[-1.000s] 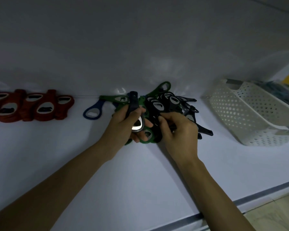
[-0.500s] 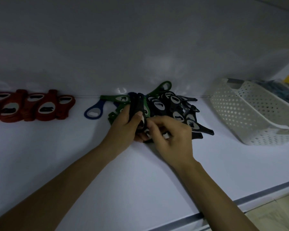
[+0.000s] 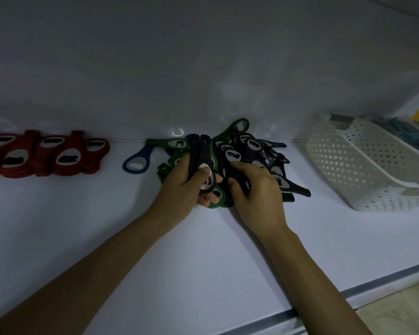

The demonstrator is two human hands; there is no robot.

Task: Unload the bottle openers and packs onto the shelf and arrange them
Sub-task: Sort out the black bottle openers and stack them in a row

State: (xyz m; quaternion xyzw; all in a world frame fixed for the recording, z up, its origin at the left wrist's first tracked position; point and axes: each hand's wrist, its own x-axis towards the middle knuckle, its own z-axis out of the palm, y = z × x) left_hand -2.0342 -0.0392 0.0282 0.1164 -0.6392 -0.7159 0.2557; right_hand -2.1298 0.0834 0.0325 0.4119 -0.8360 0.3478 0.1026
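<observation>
A heap of black bottle openers (image 3: 252,151) mixed with green ones (image 3: 169,143) lies mid-shelf against the back wall. My left hand (image 3: 184,187) grips a small stack of black openers (image 3: 202,153) held upright on edge, thumb on a metal plate. My right hand (image 3: 254,189) has its fingers curled round a black opener at the front of the heap. A lone blue opener (image 3: 137,162) lies left of the heap. Red openers (image 3: 46,155) sit in an overlapping row at the far left.
A white perforated basket (image 3: 363,165) stands at the right, tilted, with blue packs (image 3: 397,131) inside. The white shelf (image 3: 203,257) has a grey front edge (image 3: 348,291). The back wall rises right behind the openers.
My right hand has drawn back from the left hand's stack to the front of the black heap. The left hand keeps its stack, raised a little more upright.
</observation>
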